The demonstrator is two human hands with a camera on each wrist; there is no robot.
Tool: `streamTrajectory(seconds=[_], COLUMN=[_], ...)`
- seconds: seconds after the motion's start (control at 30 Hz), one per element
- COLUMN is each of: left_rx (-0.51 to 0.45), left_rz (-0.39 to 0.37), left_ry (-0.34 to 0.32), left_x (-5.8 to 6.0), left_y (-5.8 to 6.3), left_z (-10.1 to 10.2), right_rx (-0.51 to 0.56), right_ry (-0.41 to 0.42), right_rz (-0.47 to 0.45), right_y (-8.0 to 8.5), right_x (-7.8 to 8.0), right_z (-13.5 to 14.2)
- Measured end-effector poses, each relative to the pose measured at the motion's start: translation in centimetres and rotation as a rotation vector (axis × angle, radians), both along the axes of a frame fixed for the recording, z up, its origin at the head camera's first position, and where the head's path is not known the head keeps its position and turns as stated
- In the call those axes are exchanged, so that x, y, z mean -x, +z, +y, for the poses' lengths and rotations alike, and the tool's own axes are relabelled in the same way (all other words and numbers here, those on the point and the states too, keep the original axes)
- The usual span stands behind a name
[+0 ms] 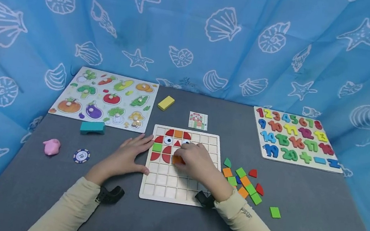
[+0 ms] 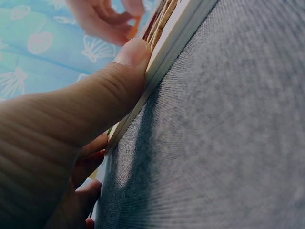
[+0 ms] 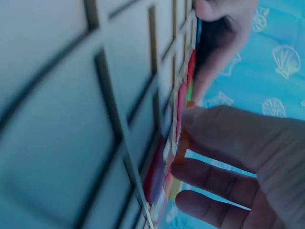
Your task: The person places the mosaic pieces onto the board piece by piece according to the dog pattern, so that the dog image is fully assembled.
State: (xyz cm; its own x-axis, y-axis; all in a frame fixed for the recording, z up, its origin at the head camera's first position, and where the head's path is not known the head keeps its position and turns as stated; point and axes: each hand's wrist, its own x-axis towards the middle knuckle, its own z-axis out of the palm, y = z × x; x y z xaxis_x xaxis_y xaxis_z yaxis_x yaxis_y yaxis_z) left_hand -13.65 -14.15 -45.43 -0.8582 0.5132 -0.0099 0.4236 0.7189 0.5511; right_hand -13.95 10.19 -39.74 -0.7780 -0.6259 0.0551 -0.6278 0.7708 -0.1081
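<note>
Gray table [image 1: 163, 226]: right hand [image 1: 196, 162] pinches orange tile [image 1: 177, 160]; left hand [image 1: 123, 156], loose, touches board [image 1: 159, 192]; knuckle bump could shift red pieces [image 1: 165, 158].

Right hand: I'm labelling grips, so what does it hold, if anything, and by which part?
The right hand pinches an orange tile between thumb and forefinger, apparently by opposite edges.

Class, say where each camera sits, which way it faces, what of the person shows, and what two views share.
Head: on the head, facing forward and down at the grid board; left hand, right hand, sleeves show.
Left wrist: on that wrist, looking along the board's edge; left hand close, right hand beyond.
Right wrist: on that wrist, looking across the board's cells; right hand close, part of left hand beyond.
Shared by both wrist views: the pinched orange tile.
</note>
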Motion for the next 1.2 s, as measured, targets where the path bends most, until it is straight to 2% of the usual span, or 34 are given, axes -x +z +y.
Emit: streamTrajectory(seconds=[0.13,0.37,0.5,0.67,0.83,1.07,1.2], left_rx=[-0.007,-0.012,-0.014,-0.016,-0.016,-0.019,-0.015], left_rz=[0.007,-0.007,-0.003,-0.009,-0.014,-0.015,-0.015], left_ry=[-0.006,-0.002,0.003,0.009,0.01,0.007,0.008], left_x=[0.0,-0.1,-0.1,-0.2,-0.1,-0.2,-0.2], left_y=[0.0,0.0,0.0,0.0,0.2,0.2,0.2], left_z=[0.0,0.0,0.0,0.1,0.1,0.1,0.2], right_rx=[-0.044,-0.037,-0.008,0.067,0.071,0.037,0.042], right_ry=[-0.022,-0.015,-0.032,-0.122,-0.27,-0.496,-0.538], right_rz=[-0.016,-0.053,-0.046,0.002,0.017,-0.096,-0.164], right_y=[-0.4,-0.7,-0.6,0.0,0.2,-0.2,-0.6], right_x=[0.0,-0.1,-0.4,-0.9,-1.5,-2.5,-3.0], right_z=[-0.7,-0.8,0.1,3.9,9.4,15.2,16.3])
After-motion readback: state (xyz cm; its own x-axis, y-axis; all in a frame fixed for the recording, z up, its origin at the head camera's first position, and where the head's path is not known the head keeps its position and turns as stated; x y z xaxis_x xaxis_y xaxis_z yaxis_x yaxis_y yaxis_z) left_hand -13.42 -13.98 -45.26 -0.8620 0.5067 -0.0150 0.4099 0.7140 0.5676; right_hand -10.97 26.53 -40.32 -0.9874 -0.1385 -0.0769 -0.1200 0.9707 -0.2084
